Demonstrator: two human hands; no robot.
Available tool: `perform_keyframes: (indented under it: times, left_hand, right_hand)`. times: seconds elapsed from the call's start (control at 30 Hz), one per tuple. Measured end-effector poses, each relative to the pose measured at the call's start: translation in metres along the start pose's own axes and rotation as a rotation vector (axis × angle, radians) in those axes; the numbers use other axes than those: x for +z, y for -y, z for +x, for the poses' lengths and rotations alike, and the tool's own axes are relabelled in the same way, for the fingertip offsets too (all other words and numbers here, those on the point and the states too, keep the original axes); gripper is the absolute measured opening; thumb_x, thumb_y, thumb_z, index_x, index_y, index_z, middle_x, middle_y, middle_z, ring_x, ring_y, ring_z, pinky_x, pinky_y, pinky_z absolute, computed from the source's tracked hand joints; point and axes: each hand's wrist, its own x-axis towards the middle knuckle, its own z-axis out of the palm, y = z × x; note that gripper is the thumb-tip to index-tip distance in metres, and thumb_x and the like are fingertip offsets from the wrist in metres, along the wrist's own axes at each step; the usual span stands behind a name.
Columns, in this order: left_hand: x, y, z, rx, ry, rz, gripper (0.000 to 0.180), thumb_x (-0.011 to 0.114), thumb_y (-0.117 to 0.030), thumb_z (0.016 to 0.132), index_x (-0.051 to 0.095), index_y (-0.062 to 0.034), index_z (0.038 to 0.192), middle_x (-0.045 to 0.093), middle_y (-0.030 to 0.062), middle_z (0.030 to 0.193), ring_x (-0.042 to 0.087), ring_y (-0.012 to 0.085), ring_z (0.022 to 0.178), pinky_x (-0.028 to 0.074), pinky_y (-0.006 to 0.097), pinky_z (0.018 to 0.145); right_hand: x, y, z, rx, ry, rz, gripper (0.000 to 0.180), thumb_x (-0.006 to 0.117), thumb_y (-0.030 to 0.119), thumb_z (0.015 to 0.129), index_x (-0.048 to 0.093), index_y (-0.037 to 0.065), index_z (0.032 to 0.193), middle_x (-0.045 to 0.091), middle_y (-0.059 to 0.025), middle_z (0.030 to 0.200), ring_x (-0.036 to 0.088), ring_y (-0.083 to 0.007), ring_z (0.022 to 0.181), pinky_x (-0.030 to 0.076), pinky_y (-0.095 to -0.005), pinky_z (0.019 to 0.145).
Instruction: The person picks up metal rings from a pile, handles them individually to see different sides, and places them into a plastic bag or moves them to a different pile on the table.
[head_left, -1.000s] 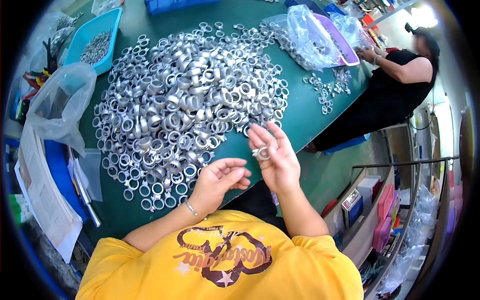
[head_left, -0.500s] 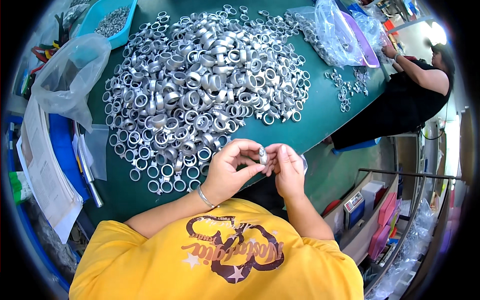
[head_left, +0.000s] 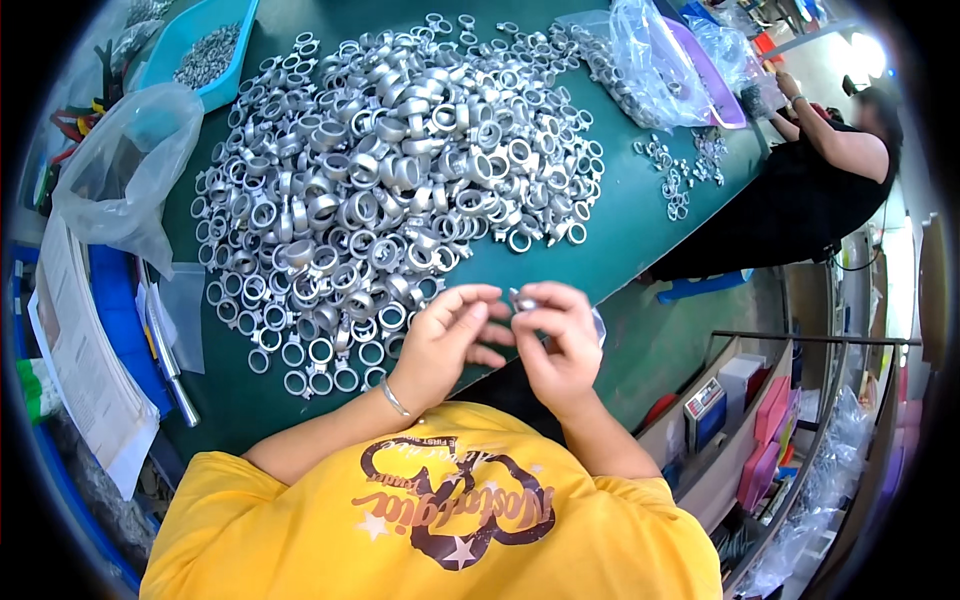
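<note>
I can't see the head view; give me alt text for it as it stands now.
A person's right hand pinches a small silvery metal part, the left hand close beside it, near the edge of a green table. Beyond lies a large heap of metal rings; a turquoise bin is at upper left, a co-worker in black at right.

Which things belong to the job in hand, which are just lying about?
In hand:
- metal part in the right hand
- left hand close beside it
- likely the ring pile

Lying about, apparently:
- clear bag
- papers
- turquoise tray
- purple tray
</note>
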Motion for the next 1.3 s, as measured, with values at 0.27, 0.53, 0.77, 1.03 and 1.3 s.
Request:
perform_keyframes:
  times: [0.27,0.53,0.77,1.03,1.3]
  left_hand:
    - [-0.006,0.0,0.003,-0.111,0.106,-0.168,0.022,0.043,-0.02,0.095,0.054,-0.0017,0.097,0.058,0.0081,0.083,0.055,0.0127,0.065,0.044,0.022,0.049]
    - [-0.004,-0.002,0.003,-0.113,0.072,-0.099,0.013,0.051,-0.013,0.09,0.054,-0.0018,0.095,0.057,0.0078,0.083,0.055,0.0123,0.066,0.045,0.022,0.051]
    - [-0.003,-0.003,0.002,-0.112,0.069,-0.082,0.011,0.053,-0.013,0.089,0.054,-0.0021,0.094,0.057,0.0076,0.082,0.055,0.0116,0.066,0.046,0.022,0.051]
    - [-0.001,-0.005,0.0,-0.137,0.102,0.005,0.023,0.06,-0.008,0.085,0.057,0.0012,0.106,0.062,0.0088,0.087,0.059,0.0111,0.067,0.049,0.021,0.054]
    - [-0.006,0.001,-0.001,0.117,0.057,0.124,0.018,0.063,0.002,0.08,0.059,0.0004,0.097,0.059,0.0059,0.089,0.057,0.0086,0.067,0.047,0.018,0.055]
  right_hand:
    - [-0.019,-0.056,0.033,0.006,-0.149,-0.397,0.017,0.059,-0.006,0.073,0.063,0.001,0.087,0.059,-0.0125,0.084,0.057,-0.0282,0.078,0.047,-0.0334,0.068]
    - [-0.02,-0.069,0.026,-0.024,-0.181,-0.509,0.017,0.069,-0.001,0.066,0.062,0.002,0.081,0.057,-0.0119,0.082,0.056,-0.0275,0.075,0.047,-0.0346,0.065]
    - [-0.02,-0.039,0.023,-0.183,-0.221,-0.344,0.022,0.07,-0.008,0.063,0.061,0.0,0.082,0.061,-0.0115,0.083,0.06,-0.025,0.072,0.049,-0.0307,0.064]
    - [-0.005,-0.016,0.005,-0.151,-0.141,-0.149,0.024,0.067,-0.011,0.065,0.061,-0.002,0.086,0.061,-0.0129,0.083,0.062,-0.0238,0.071,0.051,-0.0288,0.061]
    - [-0.005,-0.012,-0.015,0.147,-0.046,0.386,0.023,0.064,-0.013,0.071,0.058,-0.005,0.092,0.058,-0.0186,0.099,0.06,-0.0239,0.09,0.051,-0.0319,0.076]
